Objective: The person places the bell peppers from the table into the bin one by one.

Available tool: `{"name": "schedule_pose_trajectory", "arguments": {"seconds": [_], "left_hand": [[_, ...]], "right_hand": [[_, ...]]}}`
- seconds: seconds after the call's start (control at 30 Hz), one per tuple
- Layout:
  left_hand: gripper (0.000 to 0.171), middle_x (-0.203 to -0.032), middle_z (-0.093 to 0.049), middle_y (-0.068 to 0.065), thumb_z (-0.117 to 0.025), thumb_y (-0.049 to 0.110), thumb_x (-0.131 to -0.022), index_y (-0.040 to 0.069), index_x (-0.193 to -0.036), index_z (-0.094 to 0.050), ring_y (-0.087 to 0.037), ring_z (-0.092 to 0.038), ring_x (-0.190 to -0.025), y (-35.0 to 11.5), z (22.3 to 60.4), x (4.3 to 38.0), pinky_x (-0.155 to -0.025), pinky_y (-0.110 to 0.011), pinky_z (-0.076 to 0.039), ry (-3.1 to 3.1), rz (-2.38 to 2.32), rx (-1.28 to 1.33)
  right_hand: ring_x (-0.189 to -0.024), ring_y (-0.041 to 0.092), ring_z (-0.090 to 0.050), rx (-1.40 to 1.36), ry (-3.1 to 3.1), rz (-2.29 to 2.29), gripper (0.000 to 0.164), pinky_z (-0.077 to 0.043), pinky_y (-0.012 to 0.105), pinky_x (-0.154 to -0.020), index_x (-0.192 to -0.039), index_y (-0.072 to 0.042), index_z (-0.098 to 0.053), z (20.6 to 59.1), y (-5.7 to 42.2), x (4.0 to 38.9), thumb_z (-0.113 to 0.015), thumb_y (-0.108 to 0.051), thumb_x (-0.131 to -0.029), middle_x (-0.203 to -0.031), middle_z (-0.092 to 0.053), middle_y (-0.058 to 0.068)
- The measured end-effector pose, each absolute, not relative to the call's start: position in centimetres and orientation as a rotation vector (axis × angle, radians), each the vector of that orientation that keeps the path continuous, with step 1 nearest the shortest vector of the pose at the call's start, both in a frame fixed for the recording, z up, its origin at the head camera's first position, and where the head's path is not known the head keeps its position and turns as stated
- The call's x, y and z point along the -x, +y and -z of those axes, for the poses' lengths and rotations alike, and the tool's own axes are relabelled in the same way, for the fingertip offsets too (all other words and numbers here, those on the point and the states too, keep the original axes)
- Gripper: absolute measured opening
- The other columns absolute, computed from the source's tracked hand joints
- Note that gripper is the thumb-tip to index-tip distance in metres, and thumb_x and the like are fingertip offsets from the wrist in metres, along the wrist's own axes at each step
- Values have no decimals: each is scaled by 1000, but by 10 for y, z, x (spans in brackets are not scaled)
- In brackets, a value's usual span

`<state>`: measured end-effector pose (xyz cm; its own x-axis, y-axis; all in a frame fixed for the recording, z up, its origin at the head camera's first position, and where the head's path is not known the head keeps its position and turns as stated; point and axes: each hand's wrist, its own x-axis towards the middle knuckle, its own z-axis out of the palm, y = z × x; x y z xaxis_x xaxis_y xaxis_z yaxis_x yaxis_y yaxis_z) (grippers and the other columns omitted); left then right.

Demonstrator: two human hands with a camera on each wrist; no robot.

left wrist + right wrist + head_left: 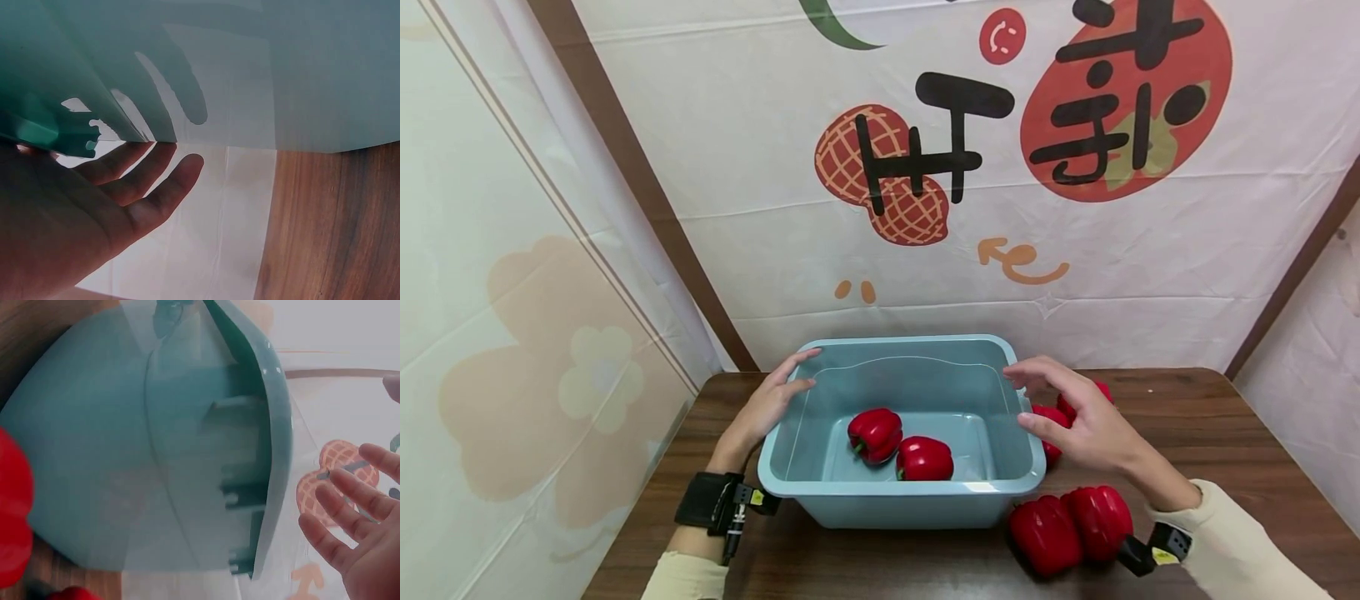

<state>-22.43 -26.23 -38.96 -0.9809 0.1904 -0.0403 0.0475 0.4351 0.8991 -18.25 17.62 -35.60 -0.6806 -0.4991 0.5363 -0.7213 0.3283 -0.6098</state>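
A light blue plastic basin (pixel 902 506) stands on the table with two red bell peppers (pixel 875 435) inside. My left hand (pixel 769 407) is at its left rim, the fingers extended. In the left wrist view, the fingertips (pixel 164 150) meet the basin's glossy outer wall (pixel 325 81), which mirrors them. My right hand (pixel 1086 417) hovers by the right rim with spread fingers and nothing in them. The right wrist view shows this hand (pixel 372 550) apart from the basin's rim (pixel 278 425). Beneath the right hand, more red peppers (pixel 1047 429) are partly hidden.
Two further red bell peppers (pixel 1071 533) lie on the brown wooden table (pixel 1180 433) at the basin's front right. A printed fabric backdrop (pixel 760 250) rises behind the table, close to the basin's far side. More fabric (pixel 512 292) hangs at the left.
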Motion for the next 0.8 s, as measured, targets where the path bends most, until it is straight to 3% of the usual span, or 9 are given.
{"name": "schedule_pose_trajectory", "arguments": {"seconds": [0.17,0.33,0.63,0.8], "left_hand": [[49,-160,-23,-9,-46,25,-103,27,-151,-38,-43,-43,-130,-263,390,225,-88,-51,-51,2531,-1592,-204],[49,-160,-23,-9,-46,25,-103,27,-152,-37,-45,-44,-128,-263,390,226,-87,-54,-52,2516,-1602,-192],[49,-161,-22,-9,-45,23,-103,26,-151,-37,-44,-43,-129,-262,390,226,-87,-50,-52,2534,-1587,-206],[49,-161,-22,-10,-45,23,-103,26,-152,-37,-45,-44,-128,-262,390,226,-86,-49,-53,2541,-1583,-209]], "right_hand": [[-104,18,-61,-1133,-2339,-1286,52,-52,27,-85,-131,-6,-57,363,193,180,-69,-1,-81,-125,-61,5],[-101,11,-59,-1128,-2334,-1298,51,-52,26,-82,-130,-7,-57,374,209,177,-67,3,-81,-124,-60,8],[-100,11,-58,-1096,-2341,-1331,54,-50,22,-85,-131,-9,-57,394,230,170,-66,5,-80,-122,-58,-3],[-102,11,-57,-1129,-2283,-1357,56,-47,18,-87,-132,-7,-56,403,237,167,-66,9,-79,-122,-59,0]]}}
